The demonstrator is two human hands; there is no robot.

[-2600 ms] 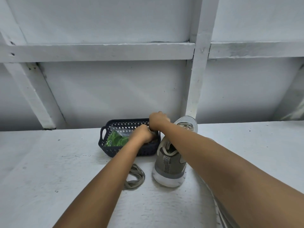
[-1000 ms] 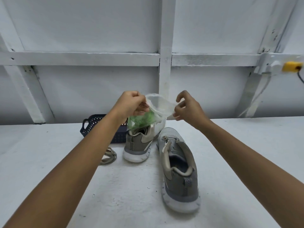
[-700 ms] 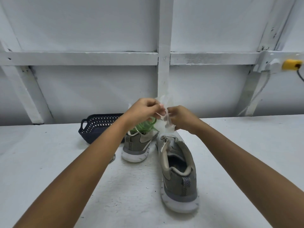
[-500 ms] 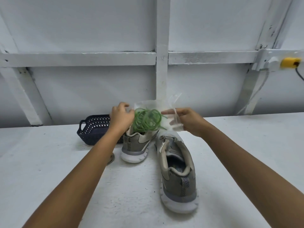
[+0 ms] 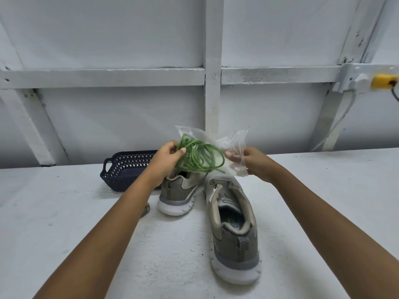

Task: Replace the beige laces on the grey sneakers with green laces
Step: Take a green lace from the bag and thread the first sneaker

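Observation:
Two grey sneakers stand on the white table, both without laces: the nearer one point(image 5: 233, 238) at centre right, the farther one point(image 5: 180, 193) behind it to the left. Above them my left hand point(image 5: 167, 159) grips a loose bundle of green laces point(image 5: 199, 157). My right hand point(image 5: 251, 161) pinches a clear plastic bag point(image 5: 234, 145), which the laces are partly out of. A coil of beige lace point(image 5: 145, 210) peeks out from under my left forearm.
A dark blue perforated basket point(image 5: 127, 169) sits at the back left against the white framed wall. A yellow plug point(image 5: 383, 82) and cable hang on the wall at the far right. The white table point(image 5: 64, 212) spreads wide around the shoes.
My hands lifted the bag out of the basket, brought it over the sneakers and opened it. My left hand has drawn the green laces out toward the left, while the right keeps the bag.

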